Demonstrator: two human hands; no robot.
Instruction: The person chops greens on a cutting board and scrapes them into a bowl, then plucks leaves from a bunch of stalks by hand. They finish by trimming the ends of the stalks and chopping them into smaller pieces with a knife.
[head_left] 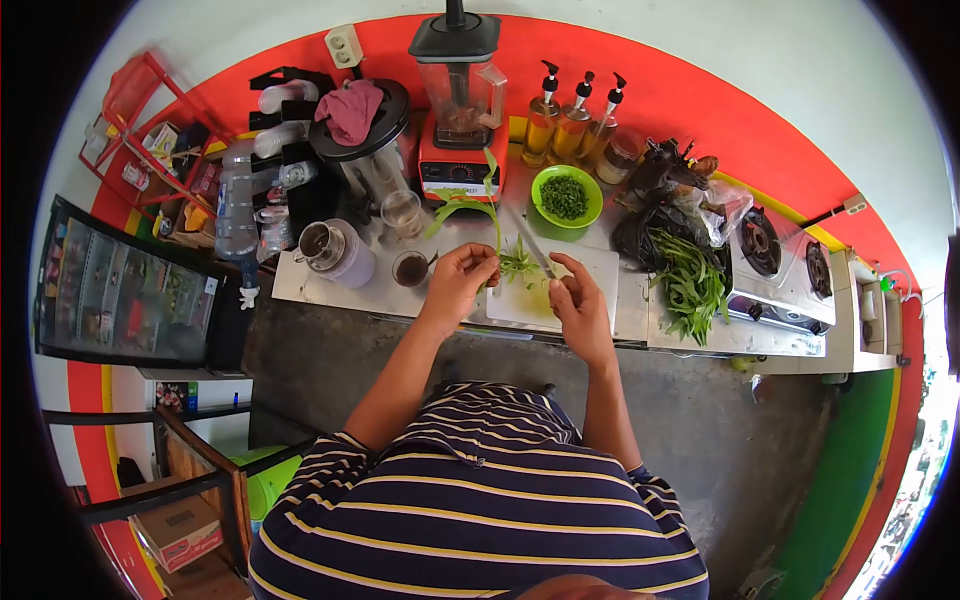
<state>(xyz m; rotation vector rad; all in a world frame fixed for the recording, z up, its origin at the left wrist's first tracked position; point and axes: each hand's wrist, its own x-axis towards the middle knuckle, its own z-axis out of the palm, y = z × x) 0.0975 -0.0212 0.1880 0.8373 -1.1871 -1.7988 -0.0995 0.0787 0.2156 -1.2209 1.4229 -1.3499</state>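
Observation:
My left hand (462, 287) is closed in a pinch around a leafy green stem (495, 215), whose long leaves rise in front of the blender. Held in my right hand (583, 308) is a knife (538, 252), its blade pointing up and away to the left. Both hands are above a white cutting board (590, 270), on which some cut green pieces (517, 264) lie. Just beyond the board stands a bright green bowl (567, 232) filled with chopped greens (563, 197). A bunch of long leafy greens (693, 290) lies on the counter to the right.
A red blender (462, 150) and several pump bottles (571, 125) line the wall. To the left are a glass of dark liquid (410, 268), an empty-looking clear cup (402, 212) and a metal jug (335, 255). Black plastic bags (640, 235) and a gas stove (780, 265) are right.

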